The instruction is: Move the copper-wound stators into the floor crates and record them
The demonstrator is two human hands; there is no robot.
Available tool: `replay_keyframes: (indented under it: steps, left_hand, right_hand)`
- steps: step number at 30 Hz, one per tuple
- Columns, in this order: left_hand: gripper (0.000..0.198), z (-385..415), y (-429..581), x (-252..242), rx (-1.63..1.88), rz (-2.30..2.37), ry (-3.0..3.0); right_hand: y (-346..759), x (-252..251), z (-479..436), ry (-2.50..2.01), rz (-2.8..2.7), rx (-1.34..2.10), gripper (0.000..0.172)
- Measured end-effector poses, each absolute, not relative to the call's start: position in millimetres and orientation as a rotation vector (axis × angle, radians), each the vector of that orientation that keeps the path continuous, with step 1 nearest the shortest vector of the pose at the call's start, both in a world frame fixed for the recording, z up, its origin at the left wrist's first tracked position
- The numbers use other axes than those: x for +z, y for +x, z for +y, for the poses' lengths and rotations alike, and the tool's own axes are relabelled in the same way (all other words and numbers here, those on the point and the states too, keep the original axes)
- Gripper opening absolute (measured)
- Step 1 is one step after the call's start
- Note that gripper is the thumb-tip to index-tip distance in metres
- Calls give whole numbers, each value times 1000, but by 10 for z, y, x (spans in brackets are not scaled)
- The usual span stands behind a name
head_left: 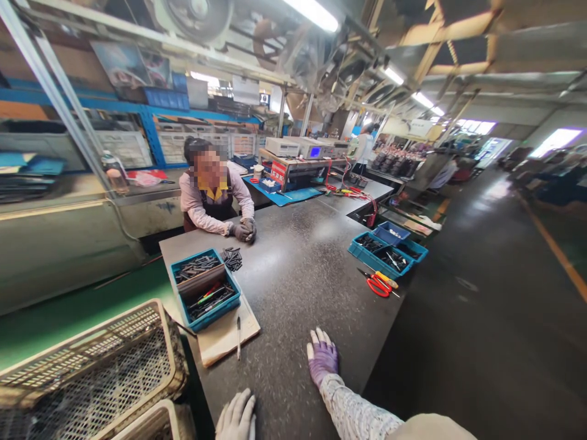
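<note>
Sleeve (360, 412), right hand (323, 359), scissors (380, 292) beyond

Overhead, strip lights (316, 13) are blazing in a line down this long hall, pale roof beams (452, 30) crossing above, big fans (197, 15) up among the rails, and bright windows (557, 142) glaring at the far right! Over on the left it's blue shelving (152, 137) behind a long metal counter, green floor (137, 281) showing below, while the dark, speckled tabletop (284, 287) stretches up the middle. And out right, a dark, shiny aisle (481, 293) sweeps into the distance beside an orange floor line (554, 247)!
</note>
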State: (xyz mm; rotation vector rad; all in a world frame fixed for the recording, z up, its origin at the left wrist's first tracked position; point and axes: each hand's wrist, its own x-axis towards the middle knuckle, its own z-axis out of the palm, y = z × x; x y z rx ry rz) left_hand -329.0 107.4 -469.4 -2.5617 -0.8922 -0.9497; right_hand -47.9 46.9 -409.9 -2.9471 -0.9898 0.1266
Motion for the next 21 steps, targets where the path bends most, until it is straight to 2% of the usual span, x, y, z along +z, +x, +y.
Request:
replay_keyframes:
  steps: [4,11,21]
  left_hand:
    - [40,1144,-3363,-4748,-909,-715,-2525]
    - [39,1181,-3392,-4806,-850,-719,-2513]
    - [37,1018,-3315,-4518,-1000,-849,-2547]
  right_hand:
    - [-474,-4123,469,-2927,-1003,80,49]
    - [-487,-4186,497,-2943,-978,54,48]
    - [-694,-4079,343,-2934,-997,135,49]
